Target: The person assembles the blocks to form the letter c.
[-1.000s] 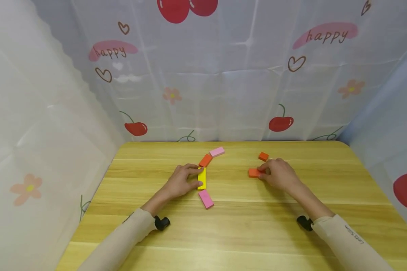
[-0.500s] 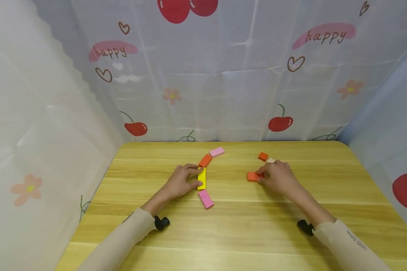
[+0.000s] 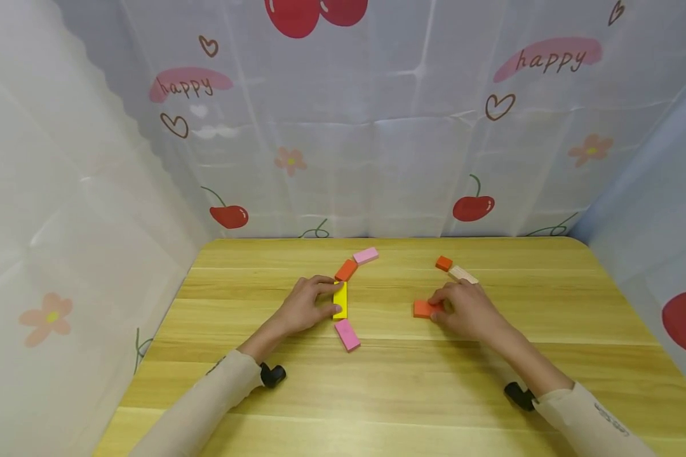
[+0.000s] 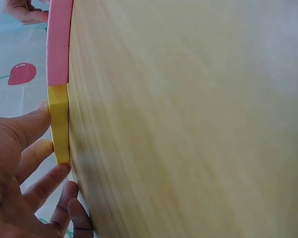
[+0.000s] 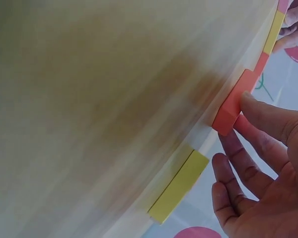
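Right of centre, the right hand (image 3: 463, 308), pinching an oblong orange block (image 3: 422, 310), shifts lower, placement seemingly unfinished; mid-frame, the left hand (image 3: 305, 306) grips an oblong yellow block (image 3: 341, 298).

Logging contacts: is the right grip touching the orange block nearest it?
Touching: the right wrist view shows the right grip pinching the orange block, thumb against its face.
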The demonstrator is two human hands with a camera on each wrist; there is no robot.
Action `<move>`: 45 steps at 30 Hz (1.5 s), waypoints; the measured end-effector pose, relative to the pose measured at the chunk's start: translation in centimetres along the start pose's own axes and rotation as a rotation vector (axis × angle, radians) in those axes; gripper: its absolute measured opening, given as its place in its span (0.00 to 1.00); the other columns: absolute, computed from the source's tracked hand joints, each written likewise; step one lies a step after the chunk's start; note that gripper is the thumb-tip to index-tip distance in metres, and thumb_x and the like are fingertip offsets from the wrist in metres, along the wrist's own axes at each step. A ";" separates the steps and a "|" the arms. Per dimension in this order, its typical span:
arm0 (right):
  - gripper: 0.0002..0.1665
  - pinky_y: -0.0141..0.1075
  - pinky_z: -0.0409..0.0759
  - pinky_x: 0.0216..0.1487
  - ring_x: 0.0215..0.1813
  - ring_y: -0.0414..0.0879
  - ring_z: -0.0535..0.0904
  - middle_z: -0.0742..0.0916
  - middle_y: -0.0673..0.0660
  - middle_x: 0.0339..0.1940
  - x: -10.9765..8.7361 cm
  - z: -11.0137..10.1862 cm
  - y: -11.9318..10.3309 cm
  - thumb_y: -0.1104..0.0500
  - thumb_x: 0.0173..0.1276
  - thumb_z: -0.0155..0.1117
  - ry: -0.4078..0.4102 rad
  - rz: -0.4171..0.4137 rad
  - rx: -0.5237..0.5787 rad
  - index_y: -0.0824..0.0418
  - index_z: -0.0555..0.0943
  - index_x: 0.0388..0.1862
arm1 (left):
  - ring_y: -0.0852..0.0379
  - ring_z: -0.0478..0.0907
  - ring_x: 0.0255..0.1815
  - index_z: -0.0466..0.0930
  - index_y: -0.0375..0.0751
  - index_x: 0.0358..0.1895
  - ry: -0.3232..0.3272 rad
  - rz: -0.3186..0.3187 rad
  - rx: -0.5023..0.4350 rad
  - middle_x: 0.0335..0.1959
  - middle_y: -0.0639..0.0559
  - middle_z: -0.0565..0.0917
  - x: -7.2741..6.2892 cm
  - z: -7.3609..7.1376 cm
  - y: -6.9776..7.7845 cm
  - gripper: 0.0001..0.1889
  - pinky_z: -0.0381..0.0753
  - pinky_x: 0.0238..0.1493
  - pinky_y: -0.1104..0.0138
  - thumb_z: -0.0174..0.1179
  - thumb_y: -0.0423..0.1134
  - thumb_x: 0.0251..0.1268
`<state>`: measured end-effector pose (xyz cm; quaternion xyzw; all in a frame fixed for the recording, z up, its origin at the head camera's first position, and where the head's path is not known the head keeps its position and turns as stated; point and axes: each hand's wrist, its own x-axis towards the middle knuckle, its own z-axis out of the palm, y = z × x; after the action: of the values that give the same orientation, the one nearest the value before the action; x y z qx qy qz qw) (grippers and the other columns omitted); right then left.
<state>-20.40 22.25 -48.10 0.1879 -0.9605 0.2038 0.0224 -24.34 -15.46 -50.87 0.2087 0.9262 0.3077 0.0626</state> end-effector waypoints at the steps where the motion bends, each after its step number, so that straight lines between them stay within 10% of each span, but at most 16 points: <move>1: 0.10 0.56 0.74 0.54 0.49 0.54 0.83 0.94 0.51 0.44 0.0 0.1 0.0 0.58 0.64 0.82 -0.003 -0.006 0.005 0.54 0.94 0.45 | 0.46 0.70 0.64 0.78 0.52 0.76 -0.001 0.000 0.003 0.78 0.49 0.77 0.0 0.0 0.0 0.30 0.71 0.61 0.55 0.71 0.49 0.74; 45: 0.12 0.44 0.65 0.51 0.41 0.38 0.77 0.86 0.39 0.36 -2.6 1.1 -2.3 0.49 0.66 0.82 -0.162 0.013 0.120 0.44 0.85 0.40 | 0.47 0.70 0.63 0.78 0.54 0.76 -0.008 -0.007 0.007 0.78 0.50 0.77 0.2 0.0 -0.3 0.30 0.71 0.59 0.57 0.71 0.50 0.74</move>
<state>-17.06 20.74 -48.57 0.1984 -0.9465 0.2453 -0.0679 -24.62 -15.55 -51.06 0.2071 0.9277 0.3036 0.0664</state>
